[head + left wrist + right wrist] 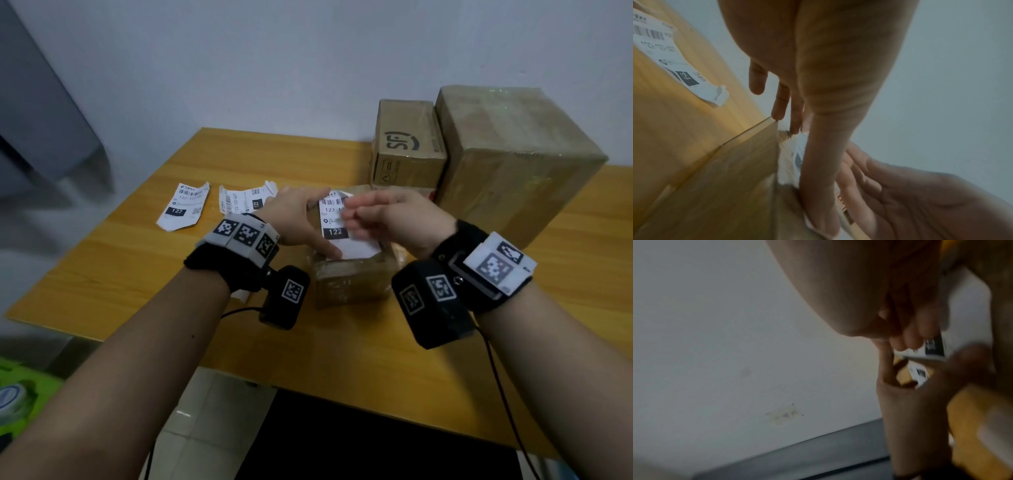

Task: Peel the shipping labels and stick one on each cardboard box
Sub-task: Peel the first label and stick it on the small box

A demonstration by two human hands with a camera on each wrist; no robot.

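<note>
A small tape-wrapped cardboard box (pixel 352 277) sits mid-table with a white shipping label (pixel 337 229) lying on its top. My left hand (pixel 294 219) is spread flat, its thumb pressing the label's near-left part, fingers straight along the far edge. My right hand (pixel 387 219), blurred by motion, lays its fingers on the label's right side. The label's far corner curls up. In the left wrist view the thumb (pixel 818 178) lies on the label (pixel 799 154) over the box (pixel 725 186). Right wrist view: fingertips (pixel 908 340) touch the label (pixel 933 347).
Two more labels (pixel 183 209) (pixel 246 200) lie on the wooden table (pixel 137 267) to the left. A medium box (pixel 407 147) and a large box (pixel 513 161) stand at the back right by the wall. A green tray with a tape roll (pixel 17 397) sits low left.
</note>
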